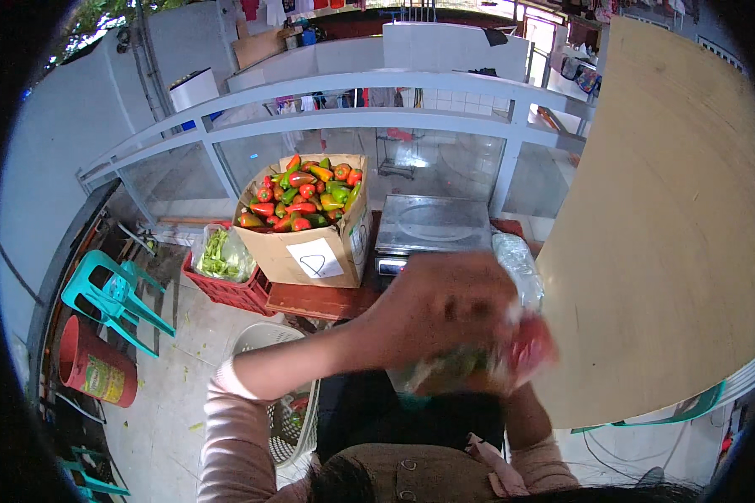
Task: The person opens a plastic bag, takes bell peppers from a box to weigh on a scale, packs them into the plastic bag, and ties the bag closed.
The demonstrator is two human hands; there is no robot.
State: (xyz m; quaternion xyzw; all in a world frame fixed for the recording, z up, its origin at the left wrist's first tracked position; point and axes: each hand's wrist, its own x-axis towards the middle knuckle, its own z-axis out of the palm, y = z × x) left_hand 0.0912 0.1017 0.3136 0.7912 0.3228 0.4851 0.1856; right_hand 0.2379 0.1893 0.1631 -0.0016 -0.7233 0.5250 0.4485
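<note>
In front of my lap hangs a clear plastic bag (453, 369), blurred by motion, with green and reddish contents that look like peppers. My left hand (453, 302) reaches across from the left, its fingers curled at the top of the bag near a red, blurred patch (530, 345). Behind and below the bag is my right hand (522, 398), its fingers hidden. Just beyond my left hand stands a metal weighing scale (432, 222), with a roll of clear plastic bags (518, 264) to its right.
A cardboard box (310, 256) full of red and green peppers (302, 194) sits on a reddish wooden bench (319, 303). Left are a red crate (235, 293) with bagged greens, a teal chair (113, 293) and a red bucket (92, 360). A white basket (268, 335) stands by my left arm; a plywood board (663, 226) rises at right.
</note>
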